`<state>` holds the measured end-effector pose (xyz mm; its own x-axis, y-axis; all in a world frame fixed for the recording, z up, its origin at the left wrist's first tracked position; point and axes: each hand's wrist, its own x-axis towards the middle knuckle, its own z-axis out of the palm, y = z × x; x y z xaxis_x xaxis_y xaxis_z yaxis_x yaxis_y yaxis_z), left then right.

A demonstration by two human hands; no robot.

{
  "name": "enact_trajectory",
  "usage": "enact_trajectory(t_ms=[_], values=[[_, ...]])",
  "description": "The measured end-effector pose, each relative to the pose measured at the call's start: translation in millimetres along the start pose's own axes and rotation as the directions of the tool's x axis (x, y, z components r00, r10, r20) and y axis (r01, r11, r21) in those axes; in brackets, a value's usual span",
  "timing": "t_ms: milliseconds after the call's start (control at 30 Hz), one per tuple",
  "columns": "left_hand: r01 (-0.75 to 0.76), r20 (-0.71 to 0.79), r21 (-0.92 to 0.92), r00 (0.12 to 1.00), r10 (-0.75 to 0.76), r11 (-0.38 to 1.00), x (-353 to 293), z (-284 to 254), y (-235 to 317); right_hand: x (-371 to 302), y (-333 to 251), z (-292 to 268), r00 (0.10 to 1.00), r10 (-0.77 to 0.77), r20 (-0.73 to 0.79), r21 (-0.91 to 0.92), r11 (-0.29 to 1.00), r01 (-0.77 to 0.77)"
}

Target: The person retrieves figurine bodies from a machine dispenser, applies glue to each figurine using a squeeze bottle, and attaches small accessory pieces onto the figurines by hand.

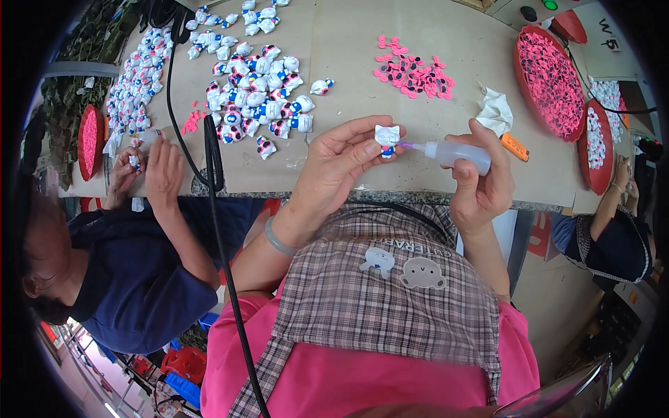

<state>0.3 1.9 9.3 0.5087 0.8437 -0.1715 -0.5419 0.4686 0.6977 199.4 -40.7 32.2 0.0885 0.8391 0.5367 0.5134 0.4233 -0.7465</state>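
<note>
Small figurine (pixel 387 135) in left grip (pixel 337 160); squeeze bottle (pixel 461 155) in right grip (pixel 486 187)

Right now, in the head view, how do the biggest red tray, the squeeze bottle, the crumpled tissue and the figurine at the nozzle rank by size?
Largest to smallest, as they look:
1. Tray
2. Bottle, partly behind fingers
3. Tissue
4. Figurine
Bottle over tissue is less sure: the bottle seems nearer the camera.

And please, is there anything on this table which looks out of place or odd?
Only small things: a crumpled tissue lies beyond the right hand, by an orange object, looking untidy beside the work. One figure lies apart, right of the main heap. I see no clear spill or damage.
</note>
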Motion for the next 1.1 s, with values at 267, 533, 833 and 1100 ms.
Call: enact_trajectory(t_ms=[267,533,833,1100], values=[[0.008,-0.005,-0.001,1.0,-0.008,1.0,0,0,-1,-4,0,2,0.995,0.057,-0.082,0.089,0.995,-0.05],[0.013,-0.019,0.018,1.0,-0.013,1.0,0,1,-1,0,2,1,1.0,-0.008,-0.006,0.012,1.0,0.008],[0.006,-0.007,-0.022,1.0,-0.006,1.0,2,-1,-1,2,3,0,0.999,0.035,-0.019,0.048,0.998,-0.034],[0.003,-0.041,-0.031,0.999,-0.004,1.0,1,-9,0,19,30,2,0.892,0.45,0.026,0.574,0.724,-0.382]])
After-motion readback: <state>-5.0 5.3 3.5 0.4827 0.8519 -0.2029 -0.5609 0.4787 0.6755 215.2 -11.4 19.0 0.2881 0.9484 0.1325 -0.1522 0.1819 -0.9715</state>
